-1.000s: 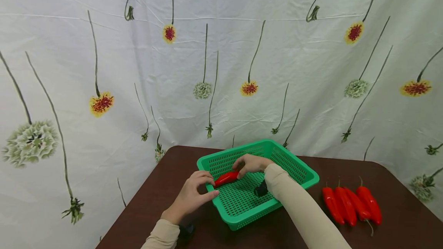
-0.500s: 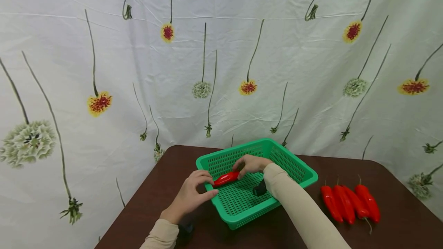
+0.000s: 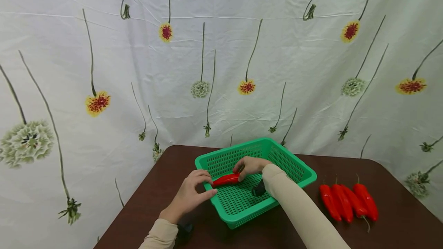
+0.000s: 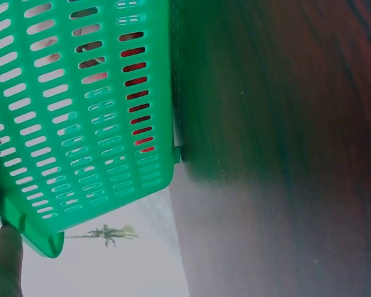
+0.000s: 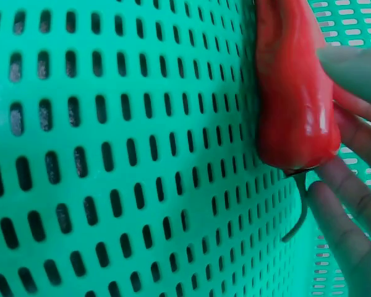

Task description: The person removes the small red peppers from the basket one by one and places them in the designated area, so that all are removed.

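Note:
A glossy red chili pepper (image 3: 225,180) lies inside the green slotted plastic basket (image 3: 252,213), near its left end. Thumb and fingers of my right hand (image 3: 252,165) hold its right end; the right wrist view shows the pepper's (image 5: 300,93) thin green stem beside the fingers. At the basket's left rim, my left hand (image 3: 191,192) grips with fingers bent over the edge and the thumb apart from them. In the left wrist view, red shows through slots of the basket wall (image 4: 161,93), and one finger (image 4: 6,253) touches the rim.
Several red chili peppers (image 3: 347,203) lie side by side on the dark brown table (image 3: 145,195), right of the basket. A white cloth (image 3: 173,68) with printed flowers hangs behind. A black device (image 3: 258,189) sits under the right wrist.
The pepper's right end has shifted slightly toward the near side, with the right hand on it. The left hand stays at the rim. The head view has drifted a little.

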`<act>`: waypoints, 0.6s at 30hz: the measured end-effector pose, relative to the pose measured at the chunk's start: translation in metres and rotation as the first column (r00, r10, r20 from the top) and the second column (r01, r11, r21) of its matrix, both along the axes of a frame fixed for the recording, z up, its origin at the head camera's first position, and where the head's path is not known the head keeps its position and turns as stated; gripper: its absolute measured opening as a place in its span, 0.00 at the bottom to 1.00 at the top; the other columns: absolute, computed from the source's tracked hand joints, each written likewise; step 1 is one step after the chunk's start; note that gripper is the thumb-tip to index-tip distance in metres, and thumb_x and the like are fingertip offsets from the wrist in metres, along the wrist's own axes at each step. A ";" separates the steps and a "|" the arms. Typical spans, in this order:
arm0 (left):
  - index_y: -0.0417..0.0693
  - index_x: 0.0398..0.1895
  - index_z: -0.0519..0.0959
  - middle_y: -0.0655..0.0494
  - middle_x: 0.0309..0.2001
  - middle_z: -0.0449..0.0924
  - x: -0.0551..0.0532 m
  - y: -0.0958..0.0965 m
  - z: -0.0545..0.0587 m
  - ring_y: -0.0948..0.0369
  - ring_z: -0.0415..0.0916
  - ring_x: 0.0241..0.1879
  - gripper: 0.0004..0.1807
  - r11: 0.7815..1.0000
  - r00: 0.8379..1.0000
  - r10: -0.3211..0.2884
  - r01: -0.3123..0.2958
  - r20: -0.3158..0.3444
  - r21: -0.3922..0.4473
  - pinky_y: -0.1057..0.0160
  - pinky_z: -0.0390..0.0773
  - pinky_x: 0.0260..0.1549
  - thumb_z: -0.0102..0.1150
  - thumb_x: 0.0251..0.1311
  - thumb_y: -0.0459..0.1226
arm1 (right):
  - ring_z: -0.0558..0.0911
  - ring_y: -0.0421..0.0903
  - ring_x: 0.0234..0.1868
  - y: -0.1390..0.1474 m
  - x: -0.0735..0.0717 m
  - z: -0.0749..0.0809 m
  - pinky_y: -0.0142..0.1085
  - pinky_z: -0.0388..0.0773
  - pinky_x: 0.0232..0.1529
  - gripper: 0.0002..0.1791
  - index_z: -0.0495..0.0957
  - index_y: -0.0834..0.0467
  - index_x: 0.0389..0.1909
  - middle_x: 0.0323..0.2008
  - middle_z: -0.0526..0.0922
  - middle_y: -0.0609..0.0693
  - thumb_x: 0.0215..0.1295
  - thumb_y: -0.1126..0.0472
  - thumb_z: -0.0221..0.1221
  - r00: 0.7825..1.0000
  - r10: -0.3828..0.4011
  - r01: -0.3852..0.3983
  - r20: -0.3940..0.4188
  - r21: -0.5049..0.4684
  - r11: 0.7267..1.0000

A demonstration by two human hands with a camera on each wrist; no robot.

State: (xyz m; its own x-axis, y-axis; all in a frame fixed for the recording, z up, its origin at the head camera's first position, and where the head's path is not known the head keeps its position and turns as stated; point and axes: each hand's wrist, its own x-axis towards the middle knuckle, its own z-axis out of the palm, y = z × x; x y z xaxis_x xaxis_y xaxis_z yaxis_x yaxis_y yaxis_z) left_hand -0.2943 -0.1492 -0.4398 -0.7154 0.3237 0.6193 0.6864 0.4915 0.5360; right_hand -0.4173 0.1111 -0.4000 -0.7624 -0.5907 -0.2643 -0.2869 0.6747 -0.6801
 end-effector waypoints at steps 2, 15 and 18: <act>0.63 0.34 0.82 0.62 0.50 0.81 0.000 0.000 0.000 0.57 0.74 0.55 0.07 1.000 1.000 0.000 0.000 0.001 0.001 0.48 0.79 0.55 0.73 0.56 0.41 | 0.82 0.50 0.54 0.000 0.000 0.000 0.45 0.80 0.56 0.22 0.81 0.61 0.56 0.56 0.83 0.54 0.58 0.69 0.68 1.000 0.004 -0.004 0.002 0.009 1.000; 0.62 0.35 0.83 0.61 0.49 0.81 0.000 0.000 -0.001 0.57 0.74 0.55 0.07 1.000 1.000 -0.002 0.002 -0.008 0.006 0.49 0.79 0.55 0.73 0.56 0.41 | 0.81 0.47 0.52 -0.001 0.003 0.001 0.45 0.80 0.55 0.18 0.84 0.57 0.51 0.53 0.83 0.51 0.58 0.68 0.68 0.999 0.026 -0.025 -0.022 0.075 0.997; 0.62 0.35 0.83 0.61 0.49 0.81 -0.001 0.000 -0.001 0.57 0.74 0.55 0.07 1.000 1.000 -0.004 0.004 -0.012 0.006 0.49 0.79 0.55 0.73 0.56 0.40 | 0.79 0.46 0.53 -0.001 0.003 0.001 0.45 0.79 0.56 0.17 0.84 0.55 0.50 0.51 0.84 0.49 0.59 0.67 0.68 0.998 0.049 -0.045 -0.032 0.119 0.992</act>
State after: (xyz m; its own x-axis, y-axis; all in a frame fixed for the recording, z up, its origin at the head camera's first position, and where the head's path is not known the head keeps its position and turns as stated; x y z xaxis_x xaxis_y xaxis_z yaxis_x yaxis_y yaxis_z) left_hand -0.2951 -0.1494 -0.4407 -0.7066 0.3225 0.6298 0.6946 0.4858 0.5306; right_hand -0.4147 0.1102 -0.3994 -0.7442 -0.5925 -0.3084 -0.3422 0.7347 -0.5857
